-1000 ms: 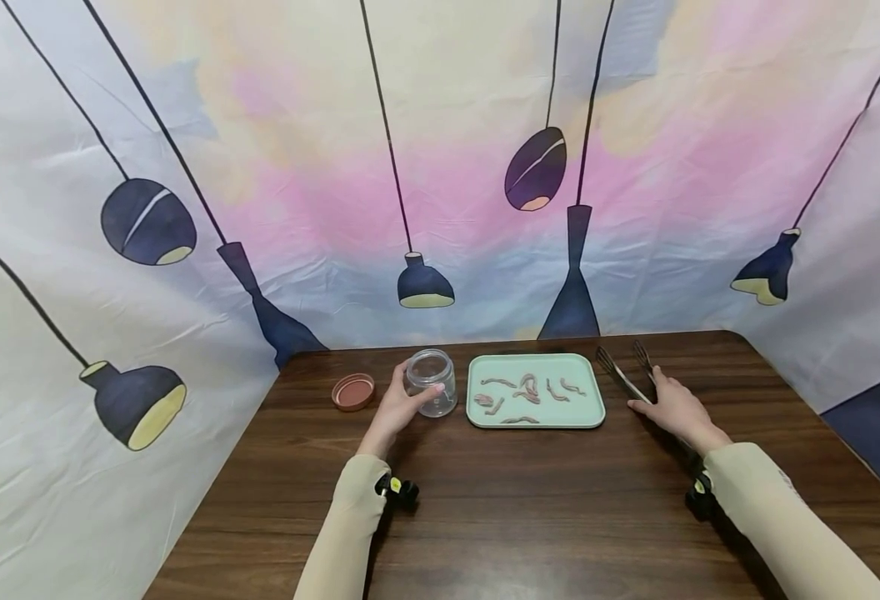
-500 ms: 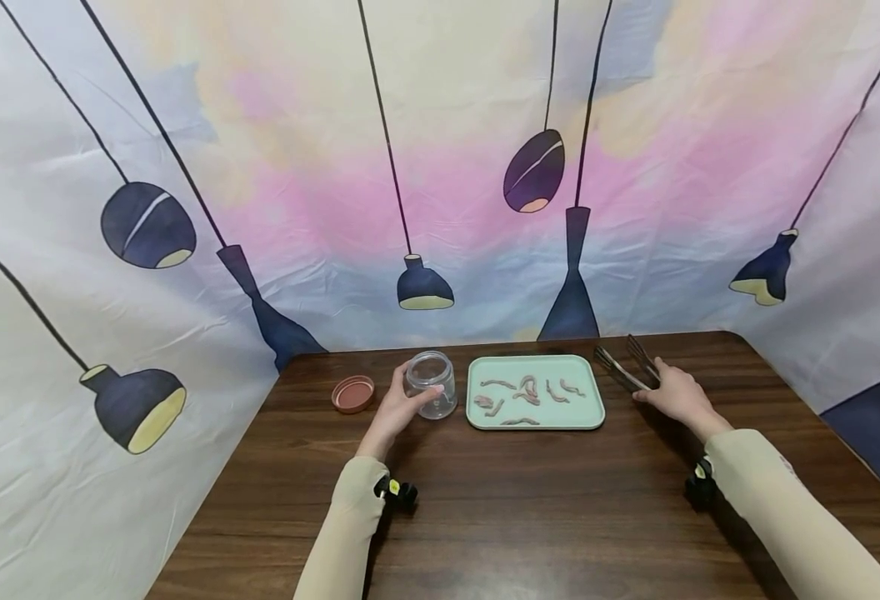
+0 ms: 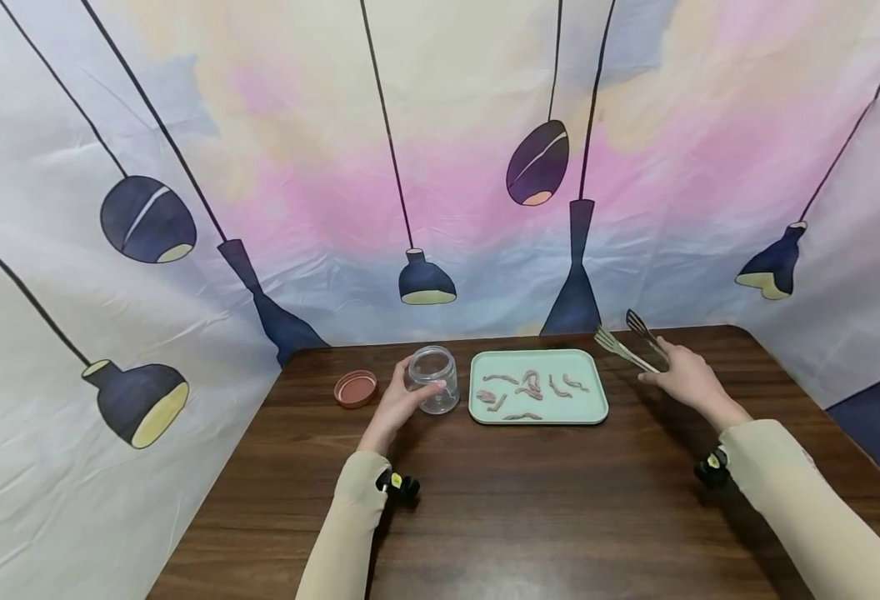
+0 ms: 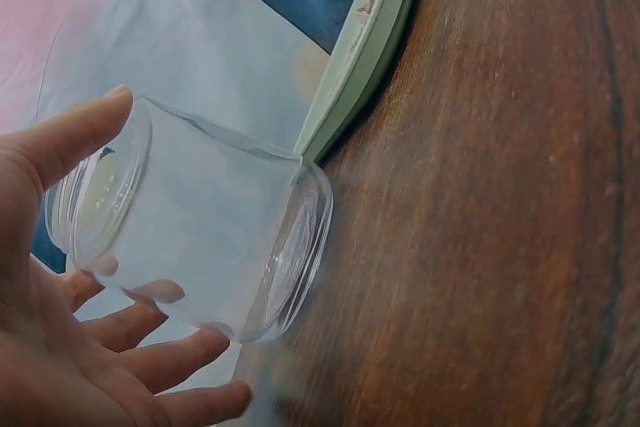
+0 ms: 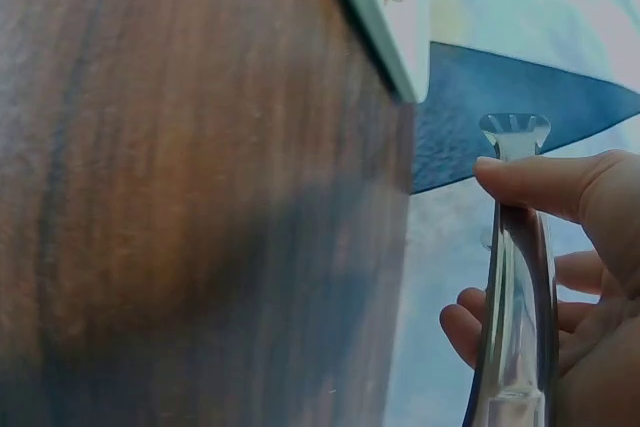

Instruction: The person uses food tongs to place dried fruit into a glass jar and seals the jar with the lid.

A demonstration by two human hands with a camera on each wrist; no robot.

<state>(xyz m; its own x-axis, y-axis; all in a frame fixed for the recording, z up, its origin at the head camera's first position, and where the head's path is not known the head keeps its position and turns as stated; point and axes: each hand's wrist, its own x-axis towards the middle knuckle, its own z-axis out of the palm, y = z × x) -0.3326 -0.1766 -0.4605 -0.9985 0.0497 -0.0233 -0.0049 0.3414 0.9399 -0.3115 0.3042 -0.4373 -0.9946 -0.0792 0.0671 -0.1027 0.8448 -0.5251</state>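
My left hand (image 3: 397, 402) holds a clear jar (image 3: 440, 385) round its side, thumb near the neck and fingers behind. The jar stands upright on the table without a lid, and nothing shows inside it. In my right hand (image 3: 686, 377) is a pair of metal tongs (image 3: 627, 350), gripped between thumb and fingers, raised off the table with slotted ends spread and pointing away. Between the hands lies a pale green tray (image 3: 477, 367) bearing several pinkish, worm-like strips (image 3: 532, 385). The right wrist view shows the thumb pressing along one arm of the tongs (image 5: 515, 317).
A reddish-brown screw lid (image 3: 355, 389) lies left of the jar. Everything stands near the far edge of a dark wooden table (image 3: 530, 500). Directly behind hangs a cloth backdrop (image 3: 485, 275) printed with lamps.
My right hand has lifted the tongs from the table, and their ends have risen toward the backdrop. The left hand and jar have stayed in place.
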